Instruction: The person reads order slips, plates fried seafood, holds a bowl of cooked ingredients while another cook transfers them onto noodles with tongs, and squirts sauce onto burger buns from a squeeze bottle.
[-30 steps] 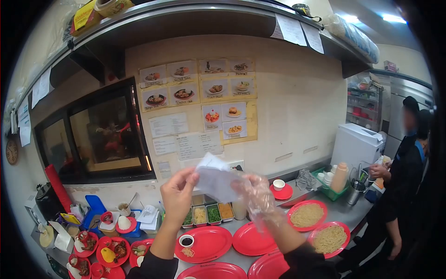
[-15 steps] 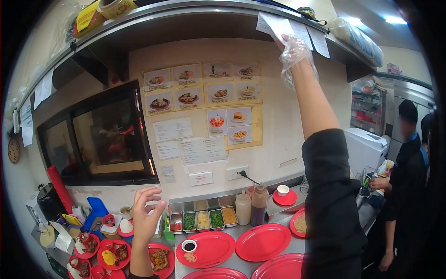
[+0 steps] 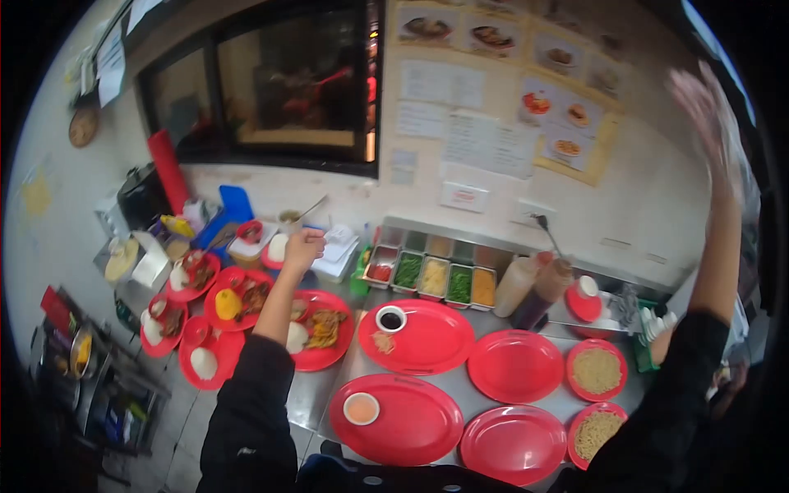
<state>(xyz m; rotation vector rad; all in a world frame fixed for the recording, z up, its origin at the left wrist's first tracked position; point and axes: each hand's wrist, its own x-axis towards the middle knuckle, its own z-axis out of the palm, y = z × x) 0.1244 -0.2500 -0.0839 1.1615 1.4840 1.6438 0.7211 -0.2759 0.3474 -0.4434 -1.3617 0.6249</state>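
Note:
My left hand (image 3: pixel 306 248), bare, is over the back of the counter with its fingers curled closed. Whatever they may hold is hidden. Just behind it, a spoon (image 3: pixel 314 205) leans out of a small container (image 3: pixel 289 218), and a stack of white papers (image 3: pixel 335 251) lies to its right. Below is a red plate (image 3: pixel 335 355) with rice and fried meat. My right hand (image 3: pixel 705 115), in a clear plastic glove, is raised at the upper right in front of the wall. It is blurred, with fingers stretched out and no object visible in it.
Red oval plates (image 3: pixel 516 367) cover the steel counter, one with a cup of dark sauce (image 3: pixel 391 319). Behind stand metal topping pans (image 3: pixel 434 278) and squeeze bottles (image 3: pixel 552 287). Red plates of noodles (image 3: pixel 597 370) sit at right, several filled plates (image 3: pixel 215 333) at left.
My view has swung down and left. My right hand has come away from the paper slips under the shelf. My left hand's fingers, apart before, are now curled in near the papers.

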